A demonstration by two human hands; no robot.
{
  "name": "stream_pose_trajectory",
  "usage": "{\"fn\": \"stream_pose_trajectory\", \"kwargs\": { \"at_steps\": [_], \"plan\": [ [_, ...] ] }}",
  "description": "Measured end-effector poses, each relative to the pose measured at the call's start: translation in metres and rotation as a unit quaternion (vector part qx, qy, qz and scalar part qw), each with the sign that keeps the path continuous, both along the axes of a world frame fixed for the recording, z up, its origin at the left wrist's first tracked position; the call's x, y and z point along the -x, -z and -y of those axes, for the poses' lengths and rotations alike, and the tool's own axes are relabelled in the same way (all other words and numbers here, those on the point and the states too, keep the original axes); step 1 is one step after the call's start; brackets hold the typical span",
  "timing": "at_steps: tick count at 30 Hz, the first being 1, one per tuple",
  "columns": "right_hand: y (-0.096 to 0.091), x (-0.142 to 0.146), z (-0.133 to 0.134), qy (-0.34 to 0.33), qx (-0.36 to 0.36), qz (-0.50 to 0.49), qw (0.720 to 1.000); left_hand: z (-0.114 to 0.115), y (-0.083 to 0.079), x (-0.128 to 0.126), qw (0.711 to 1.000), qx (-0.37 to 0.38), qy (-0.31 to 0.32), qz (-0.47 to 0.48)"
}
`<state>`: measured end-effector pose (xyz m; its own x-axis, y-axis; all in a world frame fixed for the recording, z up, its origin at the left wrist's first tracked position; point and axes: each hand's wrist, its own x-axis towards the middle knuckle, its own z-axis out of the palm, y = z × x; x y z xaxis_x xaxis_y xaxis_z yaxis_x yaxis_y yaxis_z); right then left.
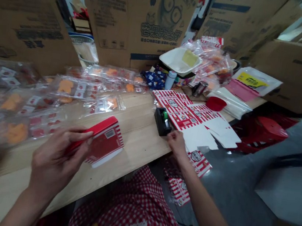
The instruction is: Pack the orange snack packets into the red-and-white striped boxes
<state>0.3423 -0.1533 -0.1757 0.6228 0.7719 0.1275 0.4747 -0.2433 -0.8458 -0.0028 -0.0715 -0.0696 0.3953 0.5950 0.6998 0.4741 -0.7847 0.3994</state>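
My left hand (57,156) grips a red paper box (105,140) with striped edges and a small printed square, tilted over the wooden table. Its thumb and fingers pinch the box's near upper side. My right hand (176,142) is closed at the front edge of the table, right beside a black tape dispenser (162,122) with a green core. Whatever its fingertips hold is too small to make out. Flat red-and-white striped cartons (173,103) lie behind the dispenser, and plain white carton sides (199,136) stretch to its right.
Clear bags with orange pieces (67,87) cover the table's left and back. Behind stand tall cardboard boxes (136,14). A white basin (179,59), a light blue bottle (170,79) and a red bowl (215,103) sit further back. A red stool (265,131) is at right.
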Motion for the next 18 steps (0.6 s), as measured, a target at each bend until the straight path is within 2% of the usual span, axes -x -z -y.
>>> {"fn": "stream_pose_trajectory", "kwargs": {
  "at_steps": [2, 3, 5, 8, 10, 12, 14, 18],
  "plan": [
    [-0.014, 0.013, 0.007, -0.015, -0.013, 0.002, 1.000, 0.005, -0.001, -0.001, 1.000, 0.005, 0.001, 0.000],
    [-0.024, 0.024, 0.010, -0.045, -0.020, -0.011, 0.999, 0.008, -0.002, -0.001, 1.000, 0.012, 0.003, 0.005],
    [-0.046, 0.054, 0.014, -0.147, -0.041, -0.068, 0.986, 0.013, -0.003, -0.003, 0.999, 0.027, 0.005, 0.019],
    [-0.083, 0.109, 0.015, -0.284, -0.077, -0.176, 0.939, 0.019, -0.005, -0.005, 0.998, 0.051, 0.005, 0.033],
    [-0.103, 0.142, 0.010, -0.335, -0.101, -0.220, 0.911, 0.024, -0.006, -0.005, 0.997, 0.068, 0.007, 0.039],
    [-0.117, 0.167, 0.002, -0.353, -0.125, -0.237, 0.896, 0.029, -0.005, -0.004, 0.995, 0.083, 0.014, 0.046],
    [-0.122, 0.182, -0.006, -0.350, -0.135, -0.236, 0.896, 0.032, -0.004, -0.004, 0.995, 0.089, 0.008, 0.051],
    [-0.120, 0.190, -0.017, -0.299, -0.101, -0.170, 0.934, 0.035, 0.000, -0.001, 0.994, 0.089, -0.019, 0.067]
  ]
}}
